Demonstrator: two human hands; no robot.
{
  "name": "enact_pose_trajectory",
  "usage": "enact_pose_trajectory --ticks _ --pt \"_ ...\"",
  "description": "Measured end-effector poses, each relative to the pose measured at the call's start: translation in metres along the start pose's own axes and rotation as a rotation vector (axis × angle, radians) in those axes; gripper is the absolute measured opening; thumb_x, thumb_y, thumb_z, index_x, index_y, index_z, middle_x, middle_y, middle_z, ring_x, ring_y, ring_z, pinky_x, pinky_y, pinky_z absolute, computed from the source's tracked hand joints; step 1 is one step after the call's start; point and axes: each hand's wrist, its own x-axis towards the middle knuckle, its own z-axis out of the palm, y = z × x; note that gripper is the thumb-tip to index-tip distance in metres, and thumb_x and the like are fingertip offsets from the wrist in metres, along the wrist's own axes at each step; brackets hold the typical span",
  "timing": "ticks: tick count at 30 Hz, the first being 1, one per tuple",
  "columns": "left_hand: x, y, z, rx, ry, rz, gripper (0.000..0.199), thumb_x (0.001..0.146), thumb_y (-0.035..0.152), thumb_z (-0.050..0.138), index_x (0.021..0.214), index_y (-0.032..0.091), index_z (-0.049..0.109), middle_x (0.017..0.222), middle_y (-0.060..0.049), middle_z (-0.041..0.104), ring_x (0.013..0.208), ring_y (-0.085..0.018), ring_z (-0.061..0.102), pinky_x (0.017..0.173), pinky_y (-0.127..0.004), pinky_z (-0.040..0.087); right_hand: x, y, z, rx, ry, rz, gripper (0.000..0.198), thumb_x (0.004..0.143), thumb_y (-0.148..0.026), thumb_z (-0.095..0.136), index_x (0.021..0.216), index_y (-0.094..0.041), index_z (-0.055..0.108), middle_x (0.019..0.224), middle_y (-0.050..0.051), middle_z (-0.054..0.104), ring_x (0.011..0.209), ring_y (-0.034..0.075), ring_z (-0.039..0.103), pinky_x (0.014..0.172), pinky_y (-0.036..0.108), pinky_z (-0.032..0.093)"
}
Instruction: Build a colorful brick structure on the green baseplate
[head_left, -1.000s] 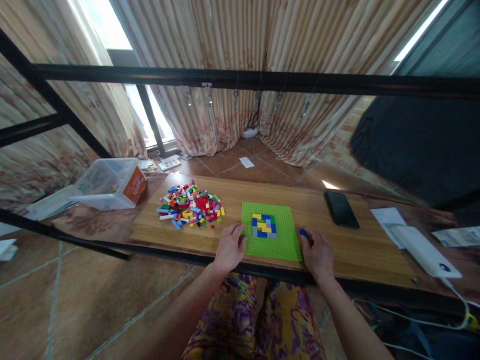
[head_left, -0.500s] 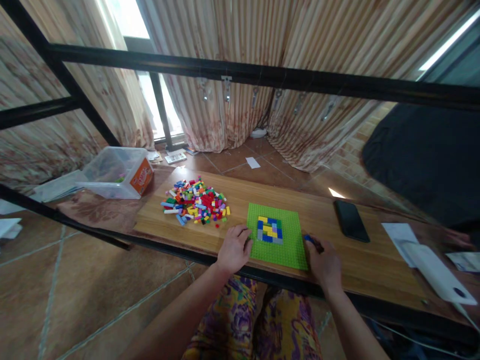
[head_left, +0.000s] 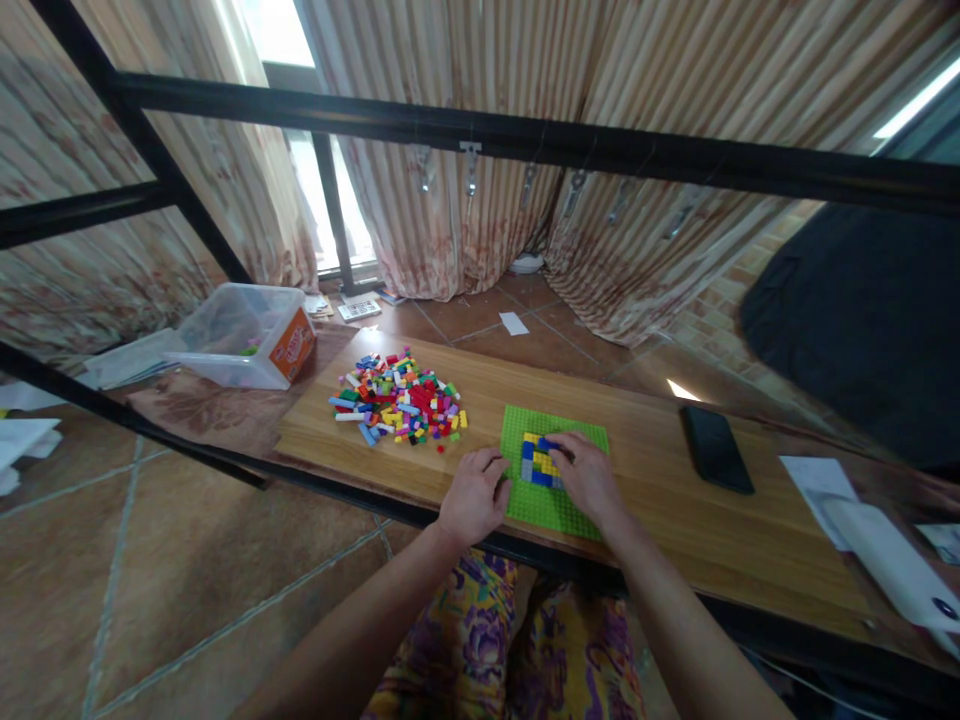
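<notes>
A green baseplate [head_left: 555,512] lies on the wooden board in front of me, bearing a flat, roughly square pattern of yellow, blue and grey bricks [head_left: 534,478]. My right hand [head_left: 591,478] reaches over the pattern's right side and covers part of it. Its thumb and fingers pinch a blue brick [head_left: 551,443] at the pattern's upper edge; whether it is pressed down is hidden. Along the baseplate's left edge rests my left hand [head_left: 474,495], fingers loosely curved, thumb and forefinger apart, nothing between them.
Left of the baseplate spreads a pile of loose coloured bricks [head_left: 405,400]. A clear plastic box [head_left: 247,335] stands beyond it. To the right lie a black phone [head_left: 716,448] and a white power strip [head_left: 889,560]. A black metal bar [head_left: 525,140] crosses ahead.
My right hand has moved left with the blue brick, from beside the baseplate's right edge to over the pattern. My left hand stays at the left edge. The view has shifted slightly.
</notes>
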Motion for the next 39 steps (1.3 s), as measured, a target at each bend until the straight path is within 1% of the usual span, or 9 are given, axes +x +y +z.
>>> enact_pose_trajectory --ticks 9,16,20,24,27,30,34,37,39 --pt "0.0 0.0 0.001 0.008 0.003 -0.005 0.025 0.086 0.021 0.053 0.11 0.017 0.06 0.114 -0.01 0.058 0.108 -0.023 0.053 0.099 -0.042 0.045 0.007 0.007 -0.006 -0.005 -0.151 -0.008 0.025 0.083 -0.023 0.05 0.095 -0.022 0.072 0.101 0.005 0.07 0.092 0.019 0.063 0.085 0.034 0.047" --pt "0.0 0.0 0.0 0.003 -0.009 -0.01 0.025 0.087 0.022 0.053 0.11 0.018 0.06 0.115 -0.01 0.057 0.109 -0.024 0.054 0.099 -0.043 0.045 0.011 0.009 -0.007 0.016 -0.184 -0.006 0.023 0.082 -0.022 0.054 0.093 -0.023 0.074 0.099 0.005 0.069 0.09 0.019 0.063 0.085 0.033 0.047" --pt "0.0 0.0 0.0 0.0 -0.01 -0.013 0.025 0.086 0.021 0.053 0.11 0.019 0.06 0.115 -0.01 0.057 0.109 -0.024 0.054 0.099 -0.044 0.046 0.011 0.009 -0.005 0.027 -0.166 0.018 0.021 0.08 -0.024 0.057 0.09 -0.023 0.075 0.096 0.005 0.068 0.087 0.018 0.063 0.082 0.033 0.047" --pt "0.0 -0.001 0.001 -0.007 -0.001 -0.004 0.025 0.087 0.021 0.052 0.111 0.018 0.06 0.114 -0.01 0.058 0.109 -0.024 0.054 0.099 -0.044 0.046 0.009 0.014 -0.002 0.07 -0.118 0.096 0.02 0.077 -0.03 0.06 0.089 -0.024 0.075 0.093 0.004 0.066 0.077 0.016 0.061 0.074 0.031 0.048" --pt "0.0 -0.001 0.001 -0.007 0.0 -0.001 0.025 0.087 0.022 0.051 0.11 0.018 0.059 0.114 -0.01 0.058 0.109 -0.024 0.053 0.099 -0.044 0.045 0.007 0.021 -0.003 0.096 -0.096 0.144 0.023 0.074 -0.035 0.064 0.092 -0.024 0.075 0.094 0.004 0.066 0.071 0.014 0.058 0.07 0.03 0.049" --pt "0.0 0.0 0.001 -0.003 -0.003 -0.005 0.024 0.087 0.022 0.051 0.11 0.019 0.059 0.114 -0.01 0.058 0.109 -0.024 0.053 0.099 -0.044 0.045 0.006 0.03 -0.008 0.151 -0.073 0.174 0.026 0.076 -0.037 0.062 0.094 -0.023 0.074 0.095 0.005 0.067 0.075 0.016 0.06 0.073 0.032 0.05" --pt "0.0 0.001 0.001 0.006 -0.003 -0.004 0.024 0.087 0.022 0.051 0.11 0.019 0.059 0.114 -0.01 0.058 0.109 -0.024 0.053 0.1 -0.044 0.045 0.004 0.035 -0.013 0.133 -0.059 0.141 0.026 0.08 -0.038 0.058 0.094 -0.021 0.073 0.097 0.007 0.066 0.081 0.017 0.062 0.076 0.033 0.05" --pt "0.001 0.001 0.001 0.015 -0.003 -0.004 0.024 0.087 0.021 0.052 0.109 0.019 0.06 0.113 -0.01 0.058 0.108 -0.024 0.054 0.099 -0.043 0.045 0.004 0.029 -0.012 0.071 -0.103 0.087 0.026 0.081 -0.036 0.057 0.098 -0.022 0.073 0.099 0.006 0.065 0.078 0.017 0.061 0.073 0.032 0.05" --pt "0.001 0.0 0.001 0.02 -0.002 -0.003 0.024 0.087 0.021 0.052 0.11 0.019 0.06 0.113 -0.01 0.058 0.108 -0.023 0.054 0.099 -0.043 0.045 0.006 0.022 -0.011 -0.004 -0.136 0.031 0.025 0.083 -0.034 0.056 0.099 -0.022 0.072 0.098 0.006 0.065 0.082 0.018 0.061 0.077 0.033 0.049"
